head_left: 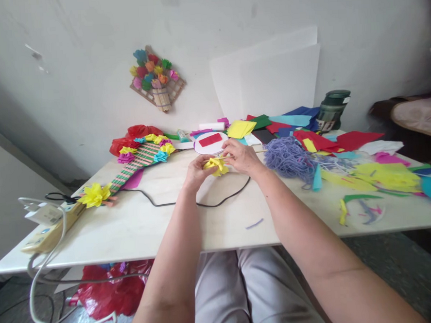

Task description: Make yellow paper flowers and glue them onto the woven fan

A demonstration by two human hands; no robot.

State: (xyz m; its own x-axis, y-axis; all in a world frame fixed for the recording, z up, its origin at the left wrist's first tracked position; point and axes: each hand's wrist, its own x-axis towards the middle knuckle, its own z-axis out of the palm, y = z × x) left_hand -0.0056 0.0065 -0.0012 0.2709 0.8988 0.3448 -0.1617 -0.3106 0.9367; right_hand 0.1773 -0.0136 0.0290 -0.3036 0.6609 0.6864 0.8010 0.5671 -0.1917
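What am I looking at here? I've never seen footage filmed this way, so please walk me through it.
There is no machine: a person wears a camera on the head, looking forward and down, so the two forearms reaching in from below are their own. The left hand and right hand together hold a small yellow paper flower on what seems to be a thin stick, just above a pale table. On the table lie a stick-built piece trimmed with paper flowers, a black cable, a white disc with a red rectangle, a heap of purple yarn and many coloured paper sheets and scraps. A power strip sits at the left edge. A flower decoration hangs on the wall.
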